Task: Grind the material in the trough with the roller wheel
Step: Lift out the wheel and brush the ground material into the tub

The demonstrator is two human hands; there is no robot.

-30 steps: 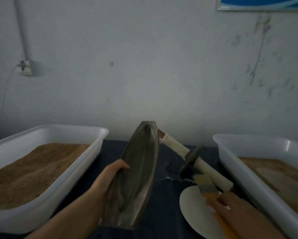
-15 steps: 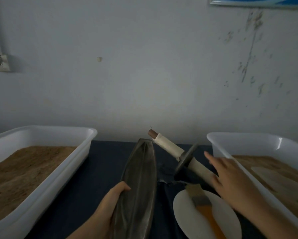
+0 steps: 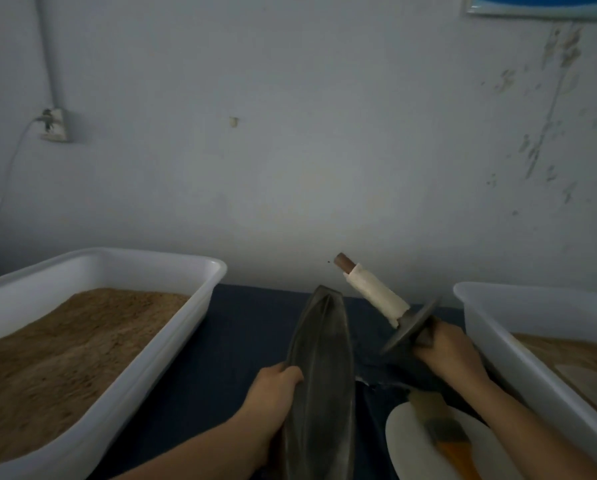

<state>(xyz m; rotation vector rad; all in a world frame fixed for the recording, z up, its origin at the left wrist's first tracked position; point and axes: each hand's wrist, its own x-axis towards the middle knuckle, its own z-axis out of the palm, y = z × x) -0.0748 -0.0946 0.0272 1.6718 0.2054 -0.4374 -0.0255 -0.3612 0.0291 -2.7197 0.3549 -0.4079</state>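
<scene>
Near the tabletop's front edge, the left hand point(image 3: 276, 386) grips the trough point(image 3: 319, 375); the right hand point(image 3: 446, 351) clasps the roller wheel point(image 3: 411, 323) handle beside it. Wheel looks heavy, rigid, best held by both handle ends.

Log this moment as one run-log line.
left hand: grips trough rim | right hand: holds roller wheel handle, lifted beside trough | grinding: not started | brush: on plate
</scene>
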